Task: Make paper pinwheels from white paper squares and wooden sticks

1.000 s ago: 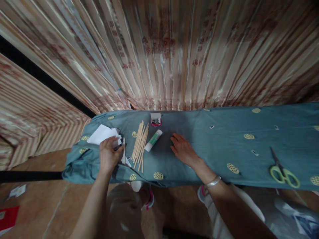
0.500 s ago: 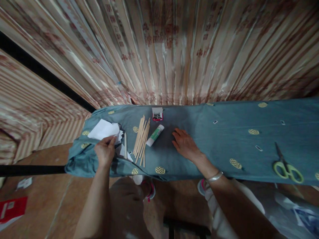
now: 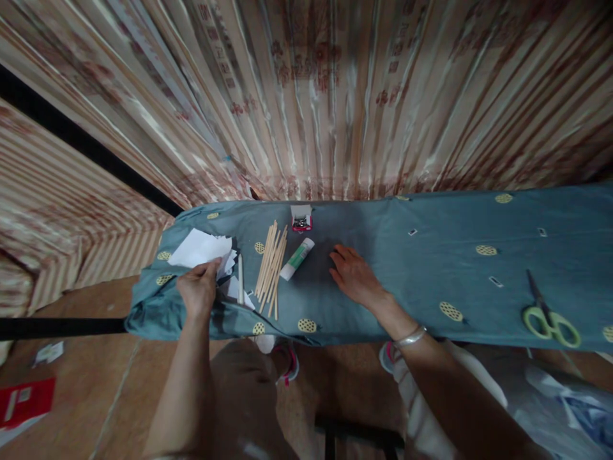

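While the L hand has thumb + fingertips closed on the near edge of the white paper, the R hand rests palm-down on the green cloth, fingers loosely open, nothing in its grasp. Paper's a small pile at the L end of the table, w/ jagged edges on its R side. Paper scraps lie just to the R of the L hand, w/ a thin white stick next to/partly over them, lengthwise away from the person.

Btwn the hands, L to R: loose bunch of wooden sticks, slightly fanned, then a white & green tube lying at a slant, near the sticks' R side. Beyond the tube, towards the curtain, sits a small red box, white flap up, shiny metal bits inside; can't tell exactly what they are. Tube = nearest item to R hand, but not touching it.

Scissors w/ green handles lie well apart, far R, tips pointing away from the person. Silver bracelet on R wrist. Red packet on the floor, lower L.
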`<act>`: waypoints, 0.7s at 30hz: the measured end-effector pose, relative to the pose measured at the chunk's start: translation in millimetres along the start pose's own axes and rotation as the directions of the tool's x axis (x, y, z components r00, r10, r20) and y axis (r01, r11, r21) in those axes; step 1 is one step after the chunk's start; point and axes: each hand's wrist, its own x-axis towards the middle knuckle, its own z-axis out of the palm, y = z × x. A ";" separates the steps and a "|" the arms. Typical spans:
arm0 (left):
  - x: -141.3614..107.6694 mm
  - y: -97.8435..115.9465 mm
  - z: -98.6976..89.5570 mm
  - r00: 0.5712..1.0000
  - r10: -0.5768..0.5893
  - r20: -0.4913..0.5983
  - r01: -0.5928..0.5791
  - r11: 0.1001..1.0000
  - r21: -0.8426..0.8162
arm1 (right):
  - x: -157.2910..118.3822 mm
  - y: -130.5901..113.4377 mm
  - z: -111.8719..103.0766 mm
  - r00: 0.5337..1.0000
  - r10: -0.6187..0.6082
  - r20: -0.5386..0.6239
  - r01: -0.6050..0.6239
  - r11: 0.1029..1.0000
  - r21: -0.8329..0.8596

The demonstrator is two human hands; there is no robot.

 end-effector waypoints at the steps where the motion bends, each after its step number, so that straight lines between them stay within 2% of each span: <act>1: -0.3 -0.3 -0.6 1.000 0.007 0.006 -0.007 1.000 0.004 | -0.2 0.0 0.3 1.000 0.001 -0.004 -0.001 1.000 -0.005; 10: -1.6 -1.6 -1.8 0.997 0.074 0.014 -0.074 0.997 0.024 | -0.9 0.6 -0.9 1.000 -0.010 -0.004 0.010 1.000 -0.020; 13: -9.8 5.8 -1.4 0.984 0.175 0.027 -0.177 0.982 0.062 | -1.5 0.4 -2.0 1.000 -0.007 0.008 0.007 1.000 -0.007; 15: -20.0 14.6 0.6 0.959 0.278 0.059 -0.282 0.957 0.074 | -2.6 0.2 -2.9 1.000 0.005 0.008 -0.005 1.000 0.011; 17: -33.3 24.6 5.2 0.902 0.422 0.089 -0.427 0.903 0.049 | -4.4 0.5 -4.6 1.000 0.012 0.010 -0.013 1.000 0.027; 18: -41.0 29.4 8.8 0.860 0.496 0.118 -0.501 0.865 0.019 | -5.5 1.2 -5.7 1.000 0.014 0.011 -0.014 0.999 0.034; 20: -58.1 37.8 18.5 0.762 0.620 0.189 -0.625 0.780 -0.038 | -8.0 4.1 -8.4 1.000 0.018 0.015 -0.019 0.999 0.043; 21: -67.6 41.3 24.5 0.699 0.675 0.237 -0.682 0.729 -0.065 | -9.4 6.5 -9.9 1.000 0.020 0.016 -0.021 0.999 0.047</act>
